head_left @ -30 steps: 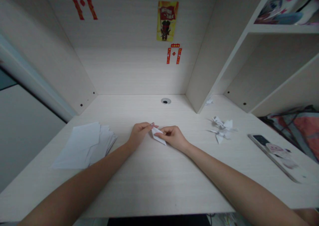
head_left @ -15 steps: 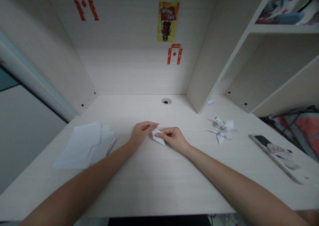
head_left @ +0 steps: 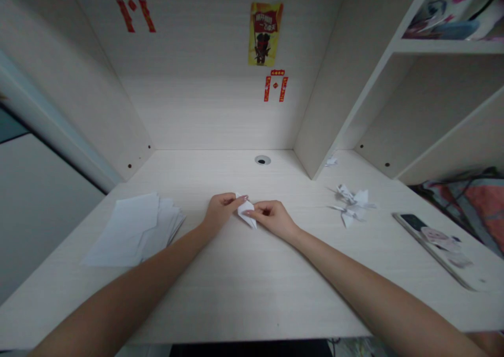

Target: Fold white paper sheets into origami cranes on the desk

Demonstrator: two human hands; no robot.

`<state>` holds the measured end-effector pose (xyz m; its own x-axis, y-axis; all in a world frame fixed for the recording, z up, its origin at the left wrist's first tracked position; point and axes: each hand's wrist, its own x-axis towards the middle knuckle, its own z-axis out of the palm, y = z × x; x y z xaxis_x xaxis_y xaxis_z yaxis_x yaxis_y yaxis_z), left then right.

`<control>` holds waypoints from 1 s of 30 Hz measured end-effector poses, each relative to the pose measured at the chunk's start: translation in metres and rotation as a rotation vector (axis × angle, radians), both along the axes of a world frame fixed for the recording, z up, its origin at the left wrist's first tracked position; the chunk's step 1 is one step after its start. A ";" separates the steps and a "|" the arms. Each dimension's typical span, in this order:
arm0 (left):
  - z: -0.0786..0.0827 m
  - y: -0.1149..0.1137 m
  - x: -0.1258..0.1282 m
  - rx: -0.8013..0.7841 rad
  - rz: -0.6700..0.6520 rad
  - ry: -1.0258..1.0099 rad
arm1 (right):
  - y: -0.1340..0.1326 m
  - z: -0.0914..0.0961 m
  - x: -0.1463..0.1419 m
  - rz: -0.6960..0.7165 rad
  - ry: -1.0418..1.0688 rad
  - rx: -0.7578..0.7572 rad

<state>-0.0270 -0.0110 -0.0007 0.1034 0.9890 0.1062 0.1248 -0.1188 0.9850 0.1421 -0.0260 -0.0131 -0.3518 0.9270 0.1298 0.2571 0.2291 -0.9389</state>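
A small piece of folded white paper (head_left: 246, 215) is held between my two hands just above the desk, its pointed end toward me. My left hand (head_left: 222, 208) pinches its upper left part between thumb and fingers. From the other side, my right hand (head_left: 275, 218) grips the paper's right edge, thumb on top. The fingers hide parts of the folds.
A stack of white paper sheets (head_left: 129, 231) lies on the desk at left. Several folded paper figures (head_left: 352, 202) sit to the right, near a phone (head_left: 437, 252). An upright panel (head_left: 326, 94) stands behind. A cable hole (head_left: 262, 160) is at the back.
My left thumb and fingers have closed on the upper part of the folded paper. The paper has shifted slightly left and turned, now showing a flap at its top.
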 end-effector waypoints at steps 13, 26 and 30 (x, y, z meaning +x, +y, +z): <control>0.001 0.004 -0.003 0.009 0.107 -0.124 | 0.003 0.000 0.003 0.033 0.057 -0.045; 0.001 0.004 -0.002 -0.007 0.027 -0.093 | 0.003 0.001 0.008 -0.289 -0.010 0.519; -0.001 0.003 -0.002 0.014 -0.108 0.050 | 0.003 0.002 0.012 -0.266 -0.130 0.637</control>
